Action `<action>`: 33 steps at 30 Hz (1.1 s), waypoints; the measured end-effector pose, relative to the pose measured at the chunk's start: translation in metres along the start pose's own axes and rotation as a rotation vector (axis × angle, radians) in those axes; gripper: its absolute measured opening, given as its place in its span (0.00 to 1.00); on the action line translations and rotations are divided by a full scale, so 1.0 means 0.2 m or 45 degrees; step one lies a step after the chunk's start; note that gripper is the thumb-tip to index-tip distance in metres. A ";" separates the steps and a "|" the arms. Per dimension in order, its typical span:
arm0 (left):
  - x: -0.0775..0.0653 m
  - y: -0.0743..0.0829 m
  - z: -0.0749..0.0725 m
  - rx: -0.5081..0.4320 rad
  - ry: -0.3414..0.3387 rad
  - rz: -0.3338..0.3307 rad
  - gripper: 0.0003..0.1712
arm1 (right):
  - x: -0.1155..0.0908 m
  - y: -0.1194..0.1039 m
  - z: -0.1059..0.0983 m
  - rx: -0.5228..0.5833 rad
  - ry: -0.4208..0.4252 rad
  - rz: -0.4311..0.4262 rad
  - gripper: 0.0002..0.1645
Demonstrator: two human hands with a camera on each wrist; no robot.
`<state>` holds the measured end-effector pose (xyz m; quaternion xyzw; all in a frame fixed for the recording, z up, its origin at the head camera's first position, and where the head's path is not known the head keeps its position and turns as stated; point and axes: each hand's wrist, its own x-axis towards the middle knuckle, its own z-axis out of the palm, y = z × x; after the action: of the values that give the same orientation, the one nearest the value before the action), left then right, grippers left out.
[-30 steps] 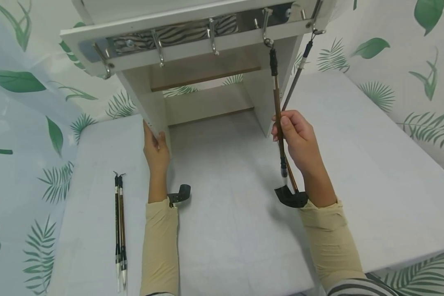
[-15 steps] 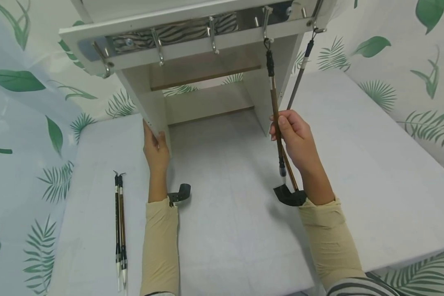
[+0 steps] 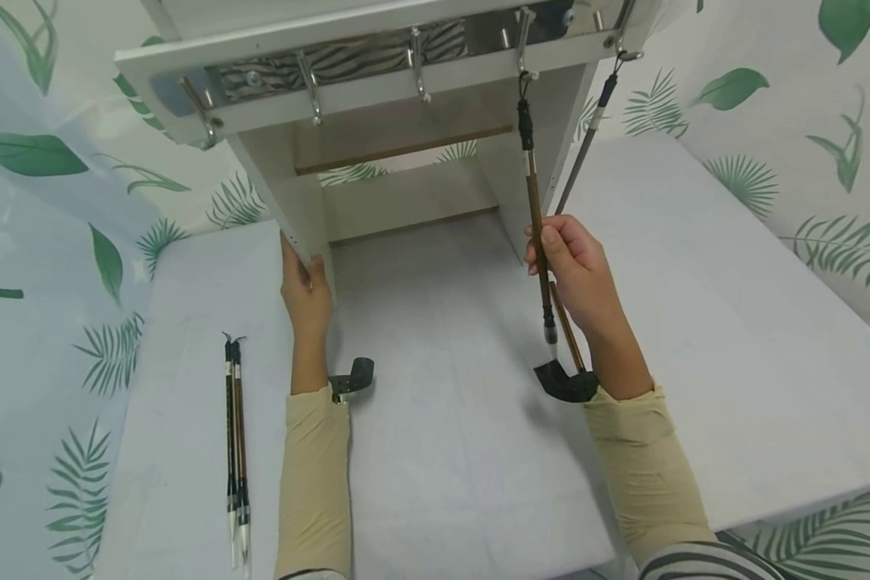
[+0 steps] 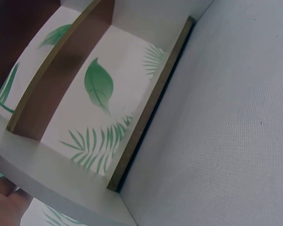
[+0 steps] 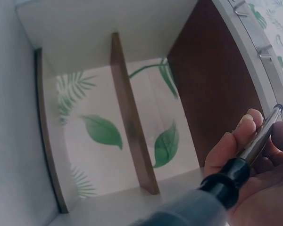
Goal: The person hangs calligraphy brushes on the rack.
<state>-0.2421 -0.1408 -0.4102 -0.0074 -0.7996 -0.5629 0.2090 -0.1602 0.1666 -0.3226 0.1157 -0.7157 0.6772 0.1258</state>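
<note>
My right hand [image 3: 583,270] pinches a brown-handled calligraphy brush [image 3: 534,193] between thumb and fingers. The brush points bristles down, and its top loop is at one of the metal hooks [image 3: 524,40] on the shelf's front rail. In the right wrist view the brush's dark ferrule end [image 5: 221,181] looms close to the camera. My left hand [image 3: 308,302] grips the lower edge of the white shelf's left side panel [image 3: 279,193], thumb inside and fingers outside. A second brush [image 3: 587,153] with a grey handle hangs from the rightmost hook, partly behind my right hand.
Two more brushes [image 3: 235,435] lie side by side on the white-covered table [image 3: 435,451], left of my left forearm. Several hooks line the rail, with bare ones [image 3: 309,89] to the left. A brown-edged shelf board [image 3: 406,149] spans the unit. Leaf-print cloth surrounds the table.
My right hand and the brush have shifted slightly left, and the brush's top stands a little higher and further left at the hook. My left hand has stayed on the panel.
</note>
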 end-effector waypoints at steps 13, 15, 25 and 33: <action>0.00 0.01 0.00 0.020 0.001 0.007 0.35 | 0.02 0.03 0.01 0.030 0.010 0.018 0.10; 0.00 0.01 0.00 0.024 0.003 0.013 0.34 | 0.02 0.04 0.02 0.052 0.010 0.022 0.10; 0.00 -0.01 0.00 0.037 0.004 -0.009 0.35 | 0.04 0.08 0.03 0.025 0.003 0.057 0.11; 0.00 -0.01 0.00 0.010 0.002 -0.003 0.35 | 0.05 0.12 0.04 0.021 0.028 0.054 0.10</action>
<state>-0.2430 -0.1406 -0.4112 -0.0051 -0.8017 -0.5600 0.2089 -0.1773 0.1606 -0.3419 0.0940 -0.7109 0.6869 0.1182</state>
